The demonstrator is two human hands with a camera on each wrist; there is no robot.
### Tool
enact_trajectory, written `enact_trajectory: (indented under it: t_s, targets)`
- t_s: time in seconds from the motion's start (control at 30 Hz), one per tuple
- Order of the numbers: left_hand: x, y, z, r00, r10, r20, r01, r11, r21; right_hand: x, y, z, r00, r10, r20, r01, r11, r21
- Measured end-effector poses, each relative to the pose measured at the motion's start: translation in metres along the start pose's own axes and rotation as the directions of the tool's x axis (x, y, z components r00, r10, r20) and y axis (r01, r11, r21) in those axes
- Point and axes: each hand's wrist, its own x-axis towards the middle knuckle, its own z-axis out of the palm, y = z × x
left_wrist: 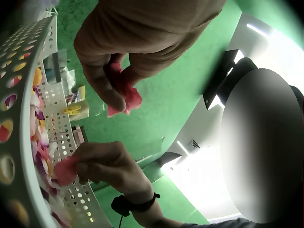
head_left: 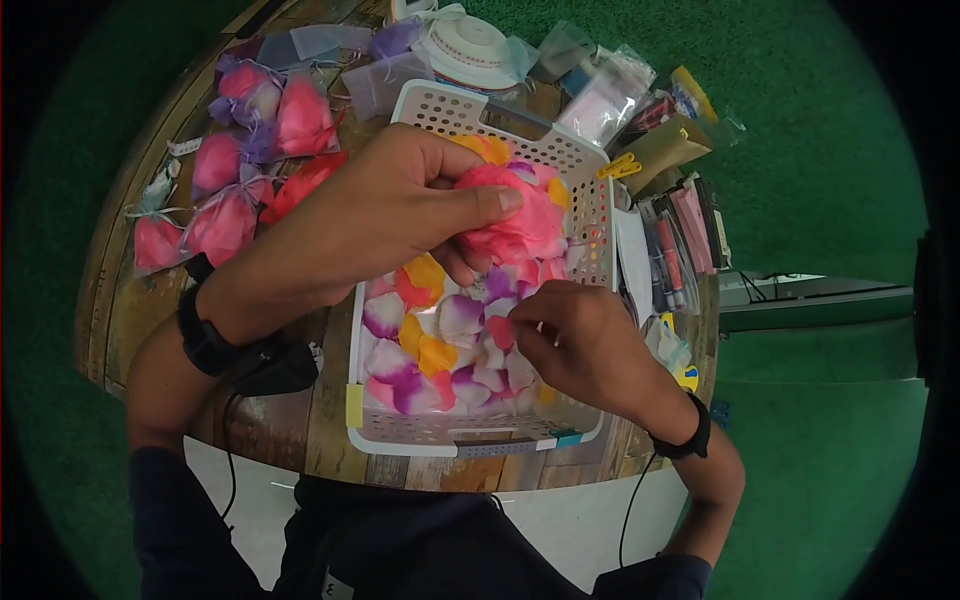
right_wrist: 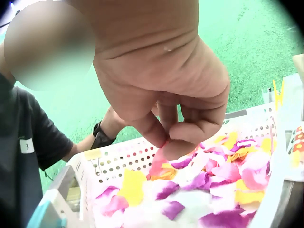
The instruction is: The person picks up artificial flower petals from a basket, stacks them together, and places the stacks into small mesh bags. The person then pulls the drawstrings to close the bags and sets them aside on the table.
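In the head view, my left hand [head_left: 400, 205] grips a bunch of bright pink petals [head_left: 525, 225] over the far half of a white perforated basket [head_left: 590, 185]. The left wrist view shows the same pink petals [left_wrist: 126, 92] poking out between thumb and fingers. Lower and to the right, my right hand [head_left: 585, 340] pinches a single pink petal [head_left: 499, 332] between thumb and fingertips, close over the basket's contents. Loose petals [head_left: 461, 315] in white-purple, pink and yellow-orange are scattered across the basket. In the right wrist view, the pinched petal [right_wrist: 158, 161] hangs beneath the fingertips.
Mesh drawstring bags [head_left: 218, 160] with pink contents lie left on the wooden table [head_left: 325, 430]. Behind the basket sits a white ribbon roll [head_left: 468, 45]. Clear plastic packets [head_left: 610, 100] crowd the far right, and a yellow clip [head_left: 620, 166] is at the basket's right rim.
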Motion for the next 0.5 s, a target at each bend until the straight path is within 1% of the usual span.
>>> enact_trajectory:
  t_s: [0.07, 0.1, 0.17, 0.2, 0.23, 0.27, 0.3, 0.37, 0.4, 0.47, 0.5]
  targets:
    - [0.0, -0.001, 0.001, 0.999, 0.03, -0.014, -0.029, 0.999, 0.038, -0.004, -0.001, -0.01, 0.99, 0.107, -0.087, -0.089, 0.978, 0.186]
    - [0.0, -0.001, 0.001, 0.999, 0.033, -0.013, -0.033, 0.999, 0.038, -0.007, 0.001, -0.012, 0.99, 0.107, -0.09, -0.089, 0.979, 0.184]
    - [0.0, 0.001, 0.001, 0.998, 0.066, -0.022, -0.064, 0.993, 0.099, -0.012, 0.005, -0.015, 0.979, 0.168, -0.115, -0.092, 0.869, 0.486]
    - [0.0, -0.001, 0.001, 0.997, 0.071, -0.02, -0.068, 0.993, 0.1, -0.014, 0.003, -0.017, 0.979, 0.168, -0.119, -0.091, 0.871, 0.482]
    - [0.001, -0.005, 0.0, 0.996, 0.085, -0.021, -0.082, 0.99, 0.115, -0.016, -0.002, -0.02, 0.969, 0.201, -0.142, -0.06, 0.752, 0.656]
    - [0.002, -0.007, 0.001, 0.995, 0.098, -0.021, -0.094, 0.987, 0.13, -0.018, -0.007, -0.023, 0.959, 0.238, -0.157, -0.018, 0.6, 0.8]
    - [0.001, -0.007, 0.002, 0.995, 0.102, -0.018, -0.099, 0.986, 0.131, -0.019, -0.01, -0.025, 0.958, 0.238, -0.161, -0.016, 0.603, 0.797]
    - [0.0, -0.008, 0.006, 0.995, 0.095, -0.034, -0.088, 0.981, 0.171, -0.019, -0.014, -0.027, 0.943, 0.288, -0.164, 0.038, 0.397, 0.917]
    - [-0.002, -0.006, 0.009, 0.995, 0.094, -0.027, -0.088, 0.981, 0.172, -0.018, -0.016, -0.026, 0.941, 0.294, -0.167, 0.04, 0.396, 0.917]
    - [-0.006, -0.001, 0.015, 0.99, 0.093, -0.103, -0.05, 0.932, 0.358, -0.012, -0.02, -0.023, 0.942, 0.298, -0.151, 0.091, 0.204, 0.975]
    - [-0.008, -0.001, 0.018, 0.99, 0.096, -0.105, -0.052, 0.932, 0.358, -0.008, -0.022, -0.022, 0.943, 0.296, -0.151, 0.092, 0.206, 0.974]
